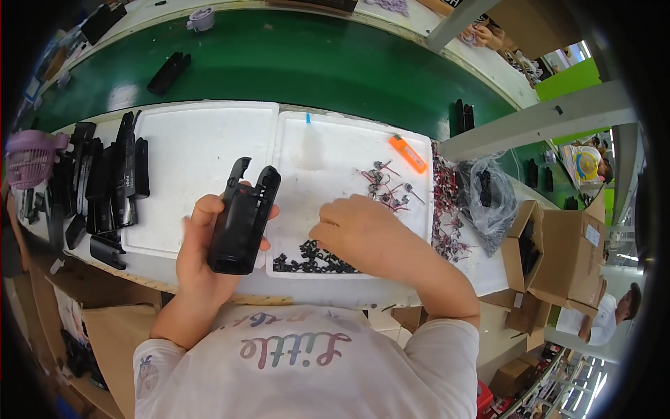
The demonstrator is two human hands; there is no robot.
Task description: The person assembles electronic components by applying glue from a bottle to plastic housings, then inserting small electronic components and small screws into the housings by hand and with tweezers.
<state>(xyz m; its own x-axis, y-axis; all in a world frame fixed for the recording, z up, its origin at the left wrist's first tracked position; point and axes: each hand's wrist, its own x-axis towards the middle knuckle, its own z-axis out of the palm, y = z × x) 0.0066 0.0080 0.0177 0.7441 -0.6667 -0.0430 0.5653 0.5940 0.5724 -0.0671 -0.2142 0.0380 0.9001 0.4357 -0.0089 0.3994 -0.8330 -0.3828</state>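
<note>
My left hand (196, 246) is wrapped round a black plastic housing (241, 234), held upright with its two-pronged, open end pointing away from me. My right hand (359, 227) is over the near part of a white foam tray (279, 188), just above a heap of small black plastic parts (307, 261). Its fingers are curled together, and whatever is between the fingertips is hidden. Beyond that hand lie several small parts with red and black wires (387, 187). Behind them are a translucent bottle with a blue tip (310, 150) and an orange tool (408, 153).
Black housings (98, 178) are stacked at the left beside a purple fan (31, 159). A green conveyor belt (279, 59) runs behind the trays. To the right lie more wired parts (447, 202), a clear plastic bag (488, 199) and cardboard boxes (569, 255). A person (604, 318) is at far right.
</note>
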